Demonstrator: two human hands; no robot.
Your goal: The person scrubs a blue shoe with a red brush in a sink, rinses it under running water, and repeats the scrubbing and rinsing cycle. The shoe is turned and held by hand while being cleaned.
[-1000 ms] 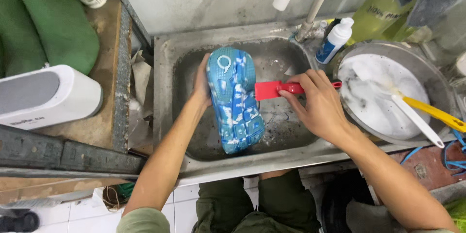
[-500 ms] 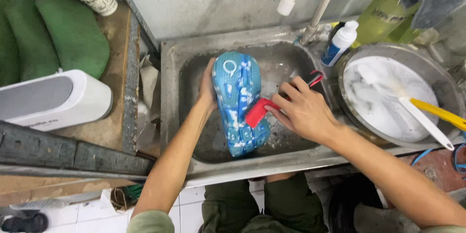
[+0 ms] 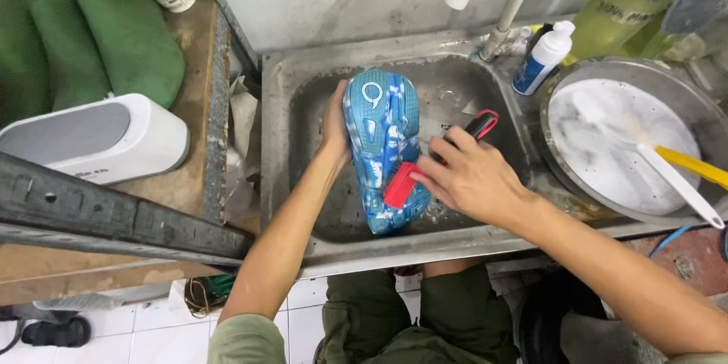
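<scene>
I hold one blue shoe (image 3: 381, 148) over the sink (image 3: 282, 98). My left hand (image 3: 334, 123) is on its left side, near the top end. My fingers wrap around the edge and grip it tight. The sole faces up at me. The shoe is long from top to bottom in my view. One end points away to the back wall and the other end points toward my body. The near end is low in the sink, close to the front rim.

My right hand (image 3: 469, 174) is just to the right of the shoe. My fingers (image 3: 428, 174) are closed around one red brush (image 3: 402, 184). The red head of the brush presses on the sole, near the lower end. The black and red handle sticks out past my hand, up and to the right.

I see one shoe, one brush and one sink. To the right is one round metal bowl (image 3: 682, 106) full of white foam. Two more brushes lie in it, one white (image 3: 675, 178) and one yellow (image 3: 694, 167). One small blue and white bottle (image 3: 542, 57) stands at the back of the sink. On the left are one white box (image 3: 91, 140) and three green pads (image 3: 83, 38).
</scene>
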